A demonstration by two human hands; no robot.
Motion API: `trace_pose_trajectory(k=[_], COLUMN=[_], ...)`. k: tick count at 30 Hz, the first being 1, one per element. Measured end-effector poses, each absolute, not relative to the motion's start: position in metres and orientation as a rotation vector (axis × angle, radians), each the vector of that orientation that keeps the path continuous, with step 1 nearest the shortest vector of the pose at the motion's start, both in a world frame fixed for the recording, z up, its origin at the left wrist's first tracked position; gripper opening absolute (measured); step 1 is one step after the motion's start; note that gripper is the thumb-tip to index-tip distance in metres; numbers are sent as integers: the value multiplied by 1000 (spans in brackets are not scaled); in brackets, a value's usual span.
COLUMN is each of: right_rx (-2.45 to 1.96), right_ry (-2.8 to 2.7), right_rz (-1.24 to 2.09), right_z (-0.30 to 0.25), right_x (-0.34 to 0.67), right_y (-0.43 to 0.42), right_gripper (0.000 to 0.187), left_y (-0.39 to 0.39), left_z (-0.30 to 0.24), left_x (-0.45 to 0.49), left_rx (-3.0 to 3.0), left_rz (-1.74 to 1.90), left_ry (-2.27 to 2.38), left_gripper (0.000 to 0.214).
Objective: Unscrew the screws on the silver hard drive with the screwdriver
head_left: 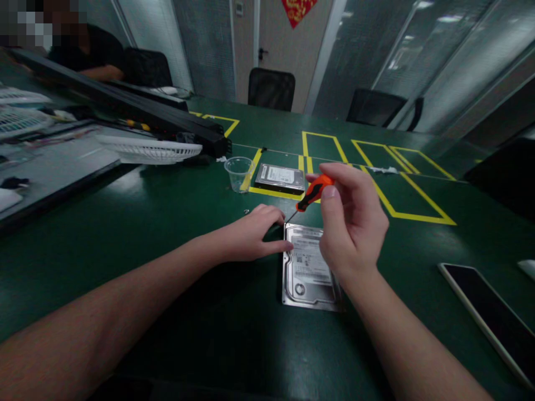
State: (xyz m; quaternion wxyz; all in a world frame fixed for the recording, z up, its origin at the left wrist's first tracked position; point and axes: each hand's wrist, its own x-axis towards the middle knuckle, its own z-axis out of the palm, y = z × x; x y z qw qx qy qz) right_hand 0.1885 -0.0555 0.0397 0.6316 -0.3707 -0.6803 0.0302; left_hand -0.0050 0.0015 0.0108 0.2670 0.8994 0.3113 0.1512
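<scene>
A silver hard drive lies label up on the green table in front of me. My left hand grips its left side, thumb on the top cover and fingers by the far left corner. In my right hand is a screwdriver with an orange and black handle, pinched between thumb and fingers. It slants down, its tip at the drive's far left corner; whether it sits in a screw I cannot tell. Part of the drive's right side is hidden by my right hand. Tiny metal pieces, perhaps screws, lie left of the drive.
Beyond my hands are a clear plastic cup and a second hard drive inside yellow tape. A phone-like device lies at right. White slotted parts and a long black frame fill the left. Another person sits at far left.
</scene>
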Motion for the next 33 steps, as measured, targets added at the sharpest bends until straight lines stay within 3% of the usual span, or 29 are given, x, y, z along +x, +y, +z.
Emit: trace_pose_trajectory(k=[24, 33], right_rx=[-919, -888], right_ry=[-1652, -1554], right_rz=[-80, -70], right_z=[43, 39], right_x=[191, 190], right_y=[-58, -53], right_gripper=[38, 29], left_y=[2, 1], left_z=[9, 9], left_x=[-6, -5], left_rx=[2447, 2433], left_rz=[439, 424], left_ry=[815, 832], left_gripper=[38, 42])
